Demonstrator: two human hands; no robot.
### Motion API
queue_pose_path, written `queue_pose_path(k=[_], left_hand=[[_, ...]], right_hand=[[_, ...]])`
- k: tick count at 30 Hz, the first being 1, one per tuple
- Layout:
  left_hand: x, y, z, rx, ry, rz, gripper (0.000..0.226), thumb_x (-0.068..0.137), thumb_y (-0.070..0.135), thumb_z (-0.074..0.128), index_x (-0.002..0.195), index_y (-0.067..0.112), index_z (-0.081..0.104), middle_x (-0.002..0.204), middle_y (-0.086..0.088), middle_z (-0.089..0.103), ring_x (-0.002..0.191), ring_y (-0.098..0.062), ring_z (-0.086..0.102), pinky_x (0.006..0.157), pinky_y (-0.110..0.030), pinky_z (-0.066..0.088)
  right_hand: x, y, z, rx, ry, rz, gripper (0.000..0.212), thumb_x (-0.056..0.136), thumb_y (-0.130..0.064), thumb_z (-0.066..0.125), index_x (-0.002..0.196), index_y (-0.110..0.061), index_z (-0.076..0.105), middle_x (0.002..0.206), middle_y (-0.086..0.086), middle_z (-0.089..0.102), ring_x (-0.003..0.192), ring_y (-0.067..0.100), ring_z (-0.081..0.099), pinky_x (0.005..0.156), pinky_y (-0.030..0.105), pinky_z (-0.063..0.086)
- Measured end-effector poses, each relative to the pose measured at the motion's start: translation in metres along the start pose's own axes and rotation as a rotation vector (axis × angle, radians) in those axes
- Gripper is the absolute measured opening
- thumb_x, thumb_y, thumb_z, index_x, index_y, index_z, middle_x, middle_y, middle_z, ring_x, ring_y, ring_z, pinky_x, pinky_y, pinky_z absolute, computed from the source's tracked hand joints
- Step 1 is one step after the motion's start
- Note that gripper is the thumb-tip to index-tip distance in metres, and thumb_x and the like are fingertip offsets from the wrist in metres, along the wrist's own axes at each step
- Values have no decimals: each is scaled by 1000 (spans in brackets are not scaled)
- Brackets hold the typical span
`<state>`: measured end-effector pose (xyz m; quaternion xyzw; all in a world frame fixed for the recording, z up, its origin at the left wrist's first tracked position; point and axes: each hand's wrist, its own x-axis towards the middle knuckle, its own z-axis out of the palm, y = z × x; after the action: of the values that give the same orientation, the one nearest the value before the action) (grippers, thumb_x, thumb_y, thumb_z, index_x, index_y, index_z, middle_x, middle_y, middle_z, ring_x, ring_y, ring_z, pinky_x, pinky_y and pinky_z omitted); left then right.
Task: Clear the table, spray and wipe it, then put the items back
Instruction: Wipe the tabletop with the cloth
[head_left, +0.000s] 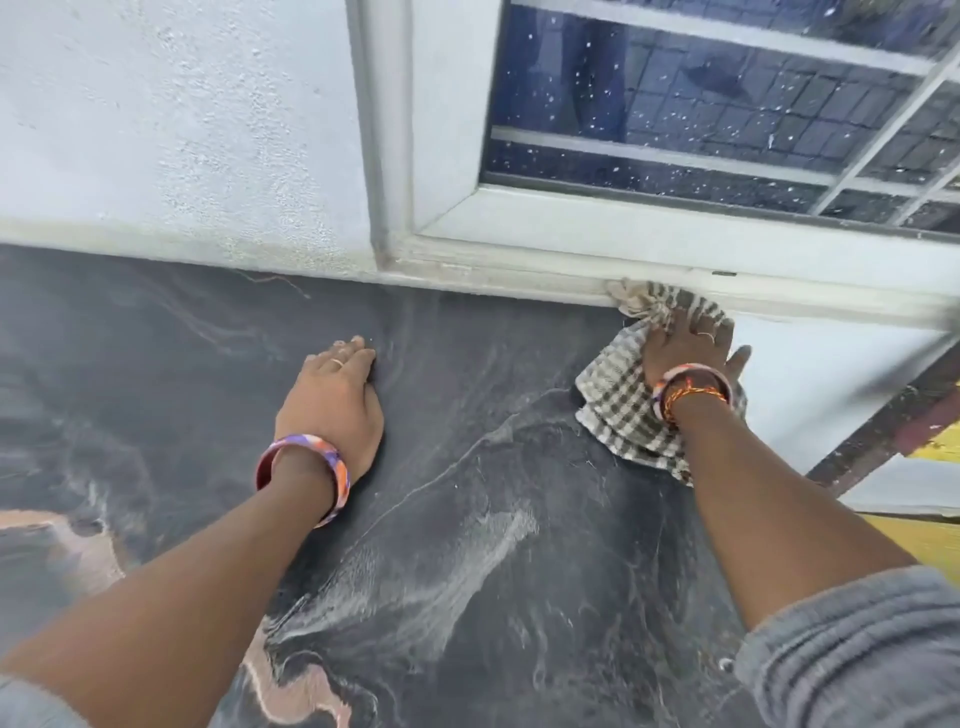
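Wipe step in hand: the dark marbled bench (467, 519) carries no items in view, so clearing looks done. Right hand (685, 351) presses flat, fingers straight and spread, on the checked cloth (623, 415) at the far right corner of the bench, the cloth's bunched end touching the window frame (571, 228). Left hand (332, 400) rests palm-down on the bare bench, fingers straight and together, holding nothing, likely bracing. Pale smears show on the near bench. Next move probably calls for dragging the cloth back across those streaks with steady pressure; items still to return.
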<state>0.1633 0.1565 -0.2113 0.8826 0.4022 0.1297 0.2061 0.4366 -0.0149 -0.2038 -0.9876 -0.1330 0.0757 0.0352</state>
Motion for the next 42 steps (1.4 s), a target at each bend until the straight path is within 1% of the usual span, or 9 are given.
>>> queue_pose_path(k=[3, 8, 11, 16, 19, 28, 32, 36, 42], left_hand=[[2, 1, -2, 5, -21, -7, 45, 91, 7, 36, 136, 7, 44, 150, -7, 37, 142, -24, 27, 119, -31, 17], [0, 2, -4, -2, -40, -4, 46, 93, 8, 35, 138, 9, 41, 151, -5, 34, 143, -21, 24, 119, -30, 15], [1, 0, -4, -2, -4, -16, 42, 91, 9, 37, 131, 7, 47, 145, -8, 44, 138, -25, 32, 112, -33, 27], [3, -3, -3, 3, 21, -33, 42, 91, 8, 37, 132, 5, 48, 145, -10, 44, 139, -24, 32, 112, -32, 29], [1, -3, -5, -3, 20, -38, 44, 92, 9, 37, 135, 7, 46, 148, -7, 40, 140, -21, 30, 114, -29, 24], [-1, 0, -6, -45, 37, -65, 41, 92, 6, 39, 131, 4, 50, 146, -9, 43, 139, -23, 33, 114, -31, 23], [-1, 0, -7, -37, 34, -37, 40, 91, 4, 39, 129, 0, 51, 145, -12, 44, 138, -26, 34, 114, -33, 24], [-3, 0, -7, -51, 39, -39, 39, 90, 4, 39, 126, -1, 54, 144, -13, 45, 138, -27, 35, 113, -34, 26], [-4, 1, -11, -56, 23, -17, 36, 89, 4, 39, 119, -5, 56, 145, -15, 44, 138, -28, 35, 109, -37, 32]], right_hand=[[-14, -38, 7, -36, 32, -135, 55, 99, -39, 21, 151, -22, 13, 160, 7, 7, 148, 27, 1, 120, 47, 0], [-73, -145, 24, -20, 9, -546, 55, 99, -39, 25, 150, -22, 15, 160, 7, 8, 147, 26, 6, 120, 45, 2], [-95, -200, 32, -38, -53, -807, 54, 99, -39, 25, 150, -25, 14, 160, 4, 8, 147, 25, 5, 120, 45, 1], [-83, -198, 30, -35, -138, -906, 55, 98, -50, 20, 150, -35, 10, 160, -6, 4, 148, 18, 1, 120, 46, -3], [-70, -166, 22, -39, -154, -785, 58, 95, -58, 16, 149, -40, 6, 160, -11, -2, 148, 16, -2, 119, 49, -5], [-25, -16, 0, 87, -76, -1, 55, 98, -50, 17, 149, -37, 4, 160, -5, -5, 148, 20, -4, 117, 55, -3], [-35, 3, 1, 150, -58, 152, 56, 97, -50, 18, 150, -37, 4, 161, -4, -2, 148, 23, 1, 115, 55, 6], [-58, 20, 5, 173, -25, 299, 56, 97, -52, 18, 150, -37, 7, 157, 5, 18, 142, 32, 20, 109, 52, 18], [-112, 44, 11, 168, -17, 388, 58, 96, -54, 14, 150, -35, 5, 157, 9, 19, 142, 34, 20, 112, 53, 16]])
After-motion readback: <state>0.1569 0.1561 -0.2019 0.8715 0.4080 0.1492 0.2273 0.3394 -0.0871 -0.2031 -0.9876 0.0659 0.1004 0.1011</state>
